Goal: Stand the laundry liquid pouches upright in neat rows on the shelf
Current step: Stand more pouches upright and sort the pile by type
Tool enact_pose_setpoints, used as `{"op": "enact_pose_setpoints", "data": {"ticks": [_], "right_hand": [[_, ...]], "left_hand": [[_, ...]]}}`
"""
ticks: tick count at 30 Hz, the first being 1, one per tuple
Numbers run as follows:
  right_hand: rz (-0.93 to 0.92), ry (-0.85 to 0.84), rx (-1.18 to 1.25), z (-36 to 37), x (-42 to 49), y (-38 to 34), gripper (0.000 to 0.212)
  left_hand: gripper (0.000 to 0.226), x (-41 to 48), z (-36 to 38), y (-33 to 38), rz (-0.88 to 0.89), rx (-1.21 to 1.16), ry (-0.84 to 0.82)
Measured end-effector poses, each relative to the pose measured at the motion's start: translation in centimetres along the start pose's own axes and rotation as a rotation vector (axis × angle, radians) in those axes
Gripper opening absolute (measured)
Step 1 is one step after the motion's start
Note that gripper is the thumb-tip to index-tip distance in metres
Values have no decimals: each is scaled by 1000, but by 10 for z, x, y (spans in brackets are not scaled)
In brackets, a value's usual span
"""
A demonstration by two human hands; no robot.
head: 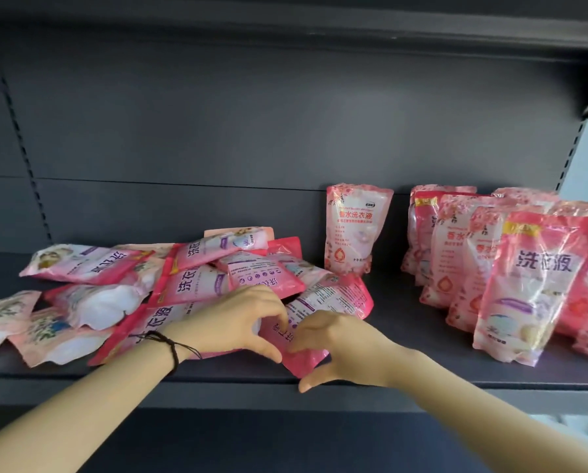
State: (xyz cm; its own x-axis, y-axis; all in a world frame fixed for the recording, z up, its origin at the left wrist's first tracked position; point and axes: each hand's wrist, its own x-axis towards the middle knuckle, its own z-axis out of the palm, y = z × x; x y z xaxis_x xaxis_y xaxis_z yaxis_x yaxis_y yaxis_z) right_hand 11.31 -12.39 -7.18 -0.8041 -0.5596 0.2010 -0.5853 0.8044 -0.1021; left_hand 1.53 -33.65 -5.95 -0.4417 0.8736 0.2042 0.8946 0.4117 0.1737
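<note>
A heap of several pink laundry liquid pouches [197, 281] lies flat on the left half of the dark shelf [422, 336]. At the heap's near right edge lies one pink pouch [297, 356]. My left hand [238, 322] grips it from the left and my right hand [333, 346] grips it from the right, thumbs under its near end. One pouch [354, 230] stands upright alone at the back middle. Several pouches [524, 281] stand upright in rows at the right.
The shelf's front lip [490, 387] runs just below my hands. A dark back panel [251, 131] and the shelf above close the space. Bare shelf surface [415, 295] lies between the heap and the standing rows.
</note>
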Motion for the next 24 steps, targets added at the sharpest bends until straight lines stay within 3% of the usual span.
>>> {"op": "enact_pose_setpoints", "data": {"ticks": [8, 12, 15, 19, 21, 24], "right_hand": [[-56, -9, 6, 0, 6, 2, 34], [-94, 82, -74, 10, -5, -4, 23], [-98, 135, -138, 14, -11, -7, 30], [-15, 321, 36, -10, -11, 0, 25], [27, 427, 120, -26, -8, 5, 18], [100, 472, 217, -45, -4, 16, 12]], "left_hand": [[45, 6, 4, -10, -110, -160, 23], [52, 2, 4, -6, -128, -225, 17], [53, -2, 4, -2, -94, -186, -13], [63, -3, 6, 3, -74, -56, -27], [53, 1, 3, 7, -75, -59, 19], [18, 8, -5, 14, -100, -212, 129]]}}
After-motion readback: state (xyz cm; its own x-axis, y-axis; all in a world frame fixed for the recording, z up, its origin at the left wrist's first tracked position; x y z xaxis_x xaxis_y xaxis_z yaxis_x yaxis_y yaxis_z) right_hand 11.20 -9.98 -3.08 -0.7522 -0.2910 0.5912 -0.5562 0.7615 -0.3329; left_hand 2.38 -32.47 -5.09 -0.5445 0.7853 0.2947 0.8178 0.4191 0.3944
